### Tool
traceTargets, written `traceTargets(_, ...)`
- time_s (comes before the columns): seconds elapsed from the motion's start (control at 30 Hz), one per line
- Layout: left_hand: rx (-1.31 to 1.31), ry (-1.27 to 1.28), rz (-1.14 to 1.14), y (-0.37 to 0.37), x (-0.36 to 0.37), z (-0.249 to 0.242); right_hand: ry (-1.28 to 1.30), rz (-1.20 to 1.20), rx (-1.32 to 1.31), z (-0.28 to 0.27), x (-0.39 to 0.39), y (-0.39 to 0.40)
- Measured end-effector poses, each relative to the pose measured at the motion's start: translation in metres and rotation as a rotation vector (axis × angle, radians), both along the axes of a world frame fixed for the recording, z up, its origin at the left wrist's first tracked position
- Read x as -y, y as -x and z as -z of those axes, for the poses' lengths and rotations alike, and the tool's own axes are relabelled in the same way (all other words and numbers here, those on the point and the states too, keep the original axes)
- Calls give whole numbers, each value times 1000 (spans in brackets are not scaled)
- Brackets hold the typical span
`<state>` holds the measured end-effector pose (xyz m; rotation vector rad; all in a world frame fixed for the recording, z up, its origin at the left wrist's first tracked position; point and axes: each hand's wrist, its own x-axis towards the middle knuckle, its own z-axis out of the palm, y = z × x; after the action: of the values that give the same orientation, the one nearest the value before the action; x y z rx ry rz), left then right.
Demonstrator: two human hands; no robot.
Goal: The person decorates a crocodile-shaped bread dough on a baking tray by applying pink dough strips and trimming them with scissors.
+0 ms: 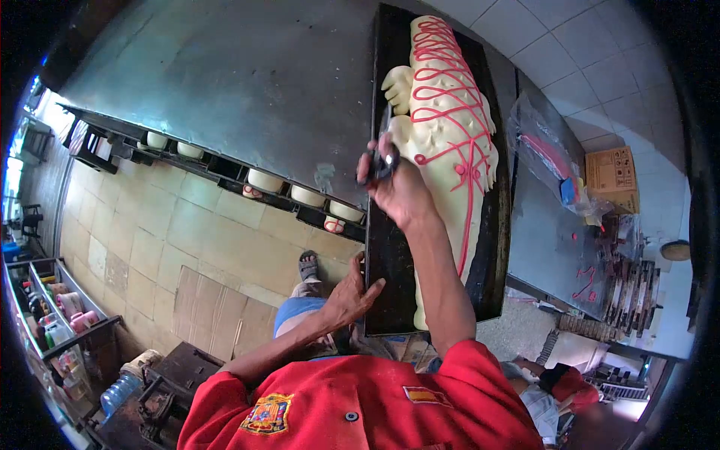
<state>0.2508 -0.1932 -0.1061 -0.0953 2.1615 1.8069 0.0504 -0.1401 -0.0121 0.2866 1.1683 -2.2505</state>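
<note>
A long piece of pale shaped dough lies on a dark baking tray, with looping pink dough strips along its back and small snipped points on its surface. A clawed dough foot sticks out on its left side. My right hand is closed around a pair of scissors, the blades pointing away from me toward that foot. At the tray's near left edge, my left hand rests with fingers stretched out and thumb spread over the rim.
The tray sits on a dark metal table. Below its edge, a shelf holds several pale dough pieces. A plastic bag with pink strips and a cardboard box are at the right. Another person is at the lower right.
</note>
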Motion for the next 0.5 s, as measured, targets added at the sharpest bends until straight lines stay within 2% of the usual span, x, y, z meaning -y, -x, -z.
traceTargets(0.07, 108, -235, -130, 3, -2, -8, -222, -111, 19, -25, -17, -39)
traceTargets(0.1, 110, -234, -123, 6, -5, -8, -296, -143, -162, -34, -31, -60)
traceTargets(0.13, 97, -267, -227, 8, -9, -8, -371, -173, -344, -40, -51, -80)
traceTargets(0.17, 82, -300, -331, 10, -12, -8, -500, -98, -428, -45, -73, -95)
traceTargets(0.2, 79, -301, -324, 13, -15, -5, -629, -23, -510, -50, -99, -105)
traceTargets(0.27, 36, -375, -440, 18, -23, 4, -1156, 146, -685, -51, -162, -110)
traceTargets(0.33, 88, -349, -464, 19, -30, 4, -1481, 312, -599, -49, -221, -107)
traceTargets(0.37, 111, -284, -491, 14, -31, 4, -1481, 329, -601, -41, -252, -104)
traceTargets(0.43, 48, -249, -602, 11, -38, 7, -1592, 290, -366, -12, -311, -94)
traceTargets(0.5, 38, -270, -617, 6, -40, -3, -1622, 228, -444, 41, -364, -86)
